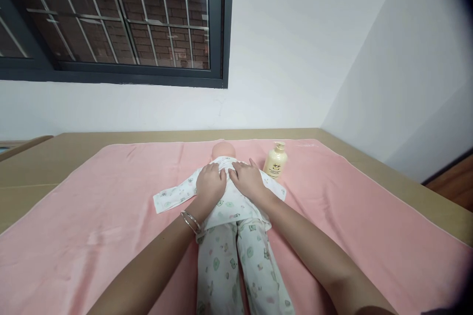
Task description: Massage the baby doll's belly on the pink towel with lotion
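The baby doll [229, 216] lies on the towel [92, 226] in front of me, head far from me, legs near me. My left hand [210, 183] and right hand [249, 179] rest side by side on its chest. The lotion bottle [275, 160] stands just right of its head. The towel covers the counter [48, 162].

Clothed doll [231, 216] flat on towel [111, 216]

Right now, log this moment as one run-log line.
left hand: flat on baby doll chest | right hand: flat beside it | lotion bottle: upright on pink towel
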`<act>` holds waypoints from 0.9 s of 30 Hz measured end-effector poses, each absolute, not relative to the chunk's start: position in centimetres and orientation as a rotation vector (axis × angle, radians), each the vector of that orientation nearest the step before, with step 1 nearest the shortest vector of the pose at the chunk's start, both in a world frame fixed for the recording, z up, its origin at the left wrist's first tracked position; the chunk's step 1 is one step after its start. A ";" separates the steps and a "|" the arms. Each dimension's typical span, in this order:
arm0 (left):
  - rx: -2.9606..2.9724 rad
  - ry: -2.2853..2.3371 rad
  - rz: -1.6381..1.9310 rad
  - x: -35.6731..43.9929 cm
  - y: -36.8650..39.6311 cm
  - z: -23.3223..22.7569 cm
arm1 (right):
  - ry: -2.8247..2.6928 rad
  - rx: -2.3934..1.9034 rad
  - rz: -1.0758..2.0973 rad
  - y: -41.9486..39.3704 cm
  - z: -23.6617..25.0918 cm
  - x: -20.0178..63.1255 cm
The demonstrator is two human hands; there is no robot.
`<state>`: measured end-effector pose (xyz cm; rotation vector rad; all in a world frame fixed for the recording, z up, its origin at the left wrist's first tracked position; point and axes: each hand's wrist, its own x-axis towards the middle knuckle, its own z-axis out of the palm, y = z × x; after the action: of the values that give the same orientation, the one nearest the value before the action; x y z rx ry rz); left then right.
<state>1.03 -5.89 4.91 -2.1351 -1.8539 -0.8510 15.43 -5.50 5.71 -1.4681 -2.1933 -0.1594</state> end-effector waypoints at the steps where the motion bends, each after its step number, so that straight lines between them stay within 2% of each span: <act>1: -2.153 -1.858 -0.840 0.9 -5.7 5.0 | -2.198 -1.494 -0.199 -5.8 6.0 15.2; 4: -2.207 -1.864 -0.846 0.6 -5.2 5.1 | -2.207 -1.572 -0.234 -6.8 6.7 14.6; 8: -2.252 -1.859 -0.853 0.3 -4.6 4.8 | -2.241 -1.645 -0.120 -7.9 7.5 14.1; 15: -2.271 -1.665 -0.814 0.7 -5.0 4.6 | -2.233 -1.494 -0.041 -6.0 6.7 14.9; 21: -2.135 -1.724 -0.771 1.5 -6.3 4.6 | -2.244 -1.432 0.068 -3.4 5.9 16.1; 27: -2.129 -1.846 -0.705 1.5 -6.3 5.4 | -2.239 -1.431 0.040 -3.6 5.8 15.9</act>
<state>1.49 -6.33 5.35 -2.1292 -1.8463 -0.7049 15.88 -3.62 5.85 -1.4310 -2.2386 0.0399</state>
